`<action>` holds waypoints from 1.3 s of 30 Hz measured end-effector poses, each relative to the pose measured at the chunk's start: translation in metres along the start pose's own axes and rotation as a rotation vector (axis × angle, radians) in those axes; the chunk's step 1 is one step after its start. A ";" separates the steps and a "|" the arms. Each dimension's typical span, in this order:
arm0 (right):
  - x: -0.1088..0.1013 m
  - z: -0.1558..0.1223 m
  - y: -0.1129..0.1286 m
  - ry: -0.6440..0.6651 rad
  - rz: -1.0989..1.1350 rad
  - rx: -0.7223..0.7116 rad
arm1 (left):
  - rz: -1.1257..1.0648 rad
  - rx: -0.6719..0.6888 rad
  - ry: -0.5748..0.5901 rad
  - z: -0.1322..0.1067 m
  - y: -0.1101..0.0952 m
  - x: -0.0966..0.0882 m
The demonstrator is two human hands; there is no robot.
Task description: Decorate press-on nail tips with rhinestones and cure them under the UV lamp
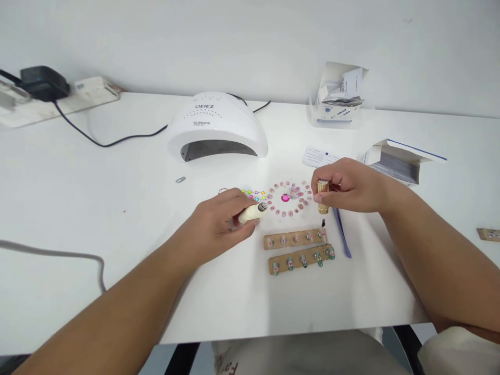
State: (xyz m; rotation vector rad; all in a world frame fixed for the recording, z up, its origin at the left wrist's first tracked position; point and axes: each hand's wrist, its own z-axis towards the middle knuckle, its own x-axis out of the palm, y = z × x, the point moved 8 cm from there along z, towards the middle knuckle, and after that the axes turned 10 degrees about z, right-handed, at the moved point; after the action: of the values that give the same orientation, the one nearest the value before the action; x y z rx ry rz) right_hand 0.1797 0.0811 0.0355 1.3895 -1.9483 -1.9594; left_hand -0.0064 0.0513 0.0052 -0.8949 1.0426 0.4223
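Note:
My left hand (219, 221) is closed round a small cream-white polish bottle (253, 212), tilted with its open neck toward the right. My right hand (347, 186) pinches a gold cap (323, 197) whose thin brush points down, its dark tip just above the right end of the upper of two brown strips (296, 239) carrying several painted nail tips. The lower strip (300, 259) lies just in front. A round wheel of small gems (288, 198) sits between my hands.
A white nail lamp (216, 125) stands behind, its black cable running left to a power strip (58, 96). Open boxes (398, 161), a clear container of packets (339, 96), a card (320, 156), a purple stick (344, 237) lie right. A grey cable (58, 255) crosses front left.

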 end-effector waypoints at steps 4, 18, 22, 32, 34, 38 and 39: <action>-0.004 -0.003 0.002 -0.014 0.060 -0.040 | -0.005 -0.005 0.003 0.000 -0.001 -0.001; 0.001 -0.024 0.045 -0.479 0.205 -0.537 | -0.091 0.043 0.011 -0.001 -0.015 -0.002; 0.003 -0.023 0.044 -0.498 0.115 -0.519 | -0.116 0.060 0.016 -0.003 -0.016 -0.002; 0.016 -0.016 0.046 -0.415 0.008 -0.542 | -0.065 0.046 0.048 -0.002 -0.019 0.000; 0.022 -0.014 0.048 -0.396 -0.050 -0.543 | -0.048 0.034 0.046 -0.002 -0.021 -0.001; 0.034 -0.009 0.052 -0.353 -0.159 -0.534 | -0.036 0.021 0.041 -0.002 -0.025 -0.002; 0.037 -0.007 0.053 -0.335 -0.181 -0.518 | -0.036 0.023 0.041 -0.002 -0.025 -0.003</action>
State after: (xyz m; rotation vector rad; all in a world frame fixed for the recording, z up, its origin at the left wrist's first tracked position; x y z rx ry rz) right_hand 0.1342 0.0428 0.0604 1.1847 -1.2753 -2.6691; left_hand 0.0086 0.0349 0.0179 -0.9031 1.0653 0.3627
